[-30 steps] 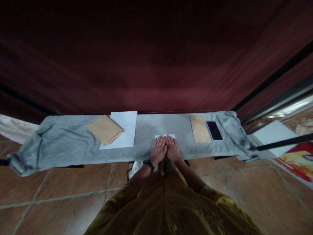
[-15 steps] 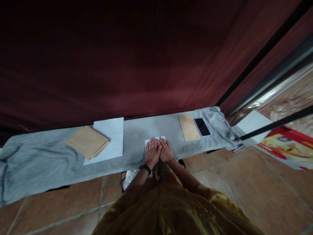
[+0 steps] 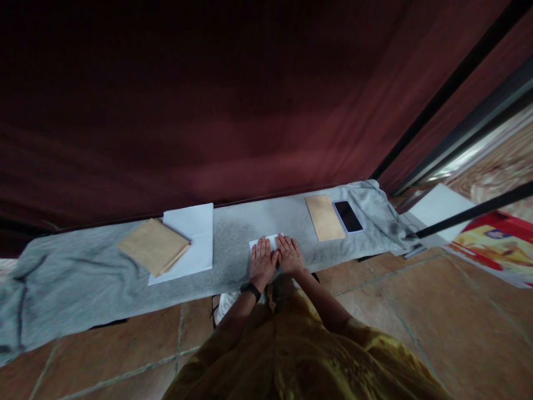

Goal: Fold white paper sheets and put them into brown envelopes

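A small piece of white paper [image 3: 271, 240] lies on the grey cloth, mostly covered by my two hands. My left hand [image 3: 262, 265], below which a black band circles the wrist, rests flat on its left part with fingers stretched out. On the right part my right hand [image 3: 290, 256] lies palm down, fingers extended and slightly apart. Both thumbs come close together near the paper's lower edge. Whether the paper is folded beneath the palms cannot be seen.
The grey cloth [image 3: 233, 239] covers a long narrow bench. To the left, brown envelopes [image 3: 152, 244] overlap larger white sheets [image 3: 200, 233]. On the right lie a brown envelope [image 3: 325, 216] and a phone [image 3: 348, 216]. A red printed box [image 3: 499, 244] stands beyond the bench's right end.
My right hand has slid to the right, away from my left hand, so more of the white paper shows between them. The whole view has shifted slightly.
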Tool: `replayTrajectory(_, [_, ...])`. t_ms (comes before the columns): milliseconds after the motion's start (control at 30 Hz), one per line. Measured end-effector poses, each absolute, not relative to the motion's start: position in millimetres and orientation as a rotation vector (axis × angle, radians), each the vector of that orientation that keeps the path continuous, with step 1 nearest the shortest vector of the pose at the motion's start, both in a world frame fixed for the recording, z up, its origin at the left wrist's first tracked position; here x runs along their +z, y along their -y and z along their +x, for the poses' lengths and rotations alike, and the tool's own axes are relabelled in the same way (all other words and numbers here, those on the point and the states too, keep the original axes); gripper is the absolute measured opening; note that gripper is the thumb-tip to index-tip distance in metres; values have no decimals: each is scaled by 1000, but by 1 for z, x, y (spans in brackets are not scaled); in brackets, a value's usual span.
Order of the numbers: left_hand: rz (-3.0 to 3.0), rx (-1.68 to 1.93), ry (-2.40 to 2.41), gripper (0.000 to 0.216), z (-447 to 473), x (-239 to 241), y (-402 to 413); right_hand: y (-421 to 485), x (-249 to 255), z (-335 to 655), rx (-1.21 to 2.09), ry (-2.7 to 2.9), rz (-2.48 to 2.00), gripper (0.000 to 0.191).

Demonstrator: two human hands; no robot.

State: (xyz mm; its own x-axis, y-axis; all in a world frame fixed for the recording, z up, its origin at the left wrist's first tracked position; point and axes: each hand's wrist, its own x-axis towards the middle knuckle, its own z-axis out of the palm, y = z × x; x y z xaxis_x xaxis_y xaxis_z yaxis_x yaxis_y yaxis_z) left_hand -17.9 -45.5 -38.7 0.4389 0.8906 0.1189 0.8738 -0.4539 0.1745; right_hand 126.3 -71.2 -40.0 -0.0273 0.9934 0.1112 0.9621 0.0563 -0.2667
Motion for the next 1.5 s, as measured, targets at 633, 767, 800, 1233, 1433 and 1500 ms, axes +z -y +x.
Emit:
replayTrajectory(633, [2614,200,-1614,63,-16,-36,46,71,-42,140,92,1870,-2064,52])
replayTrajectory(767, [2609,141,-1581,61,-18,-38,45,64,-40,116,165,2051,-1824,50])
replayTrajectory(800, [2609,127,-1577,61,-18,-38,45,62,-40,112,177,2084,-1781,49])
replayTrajectory(1233, [2547,238,-1699,60,-19,-33,47,61,-47,133,107,2023,-1935,53])
replayTrajectory(1433, [2511,254,-1793,61,-31,-36,46,62,-48,133,100,2029,-1962,55])
replayTrajectory(1500, [2499,257,-1822,60,-36,-36,46,62,-48,133,101,2030,-1969,55])
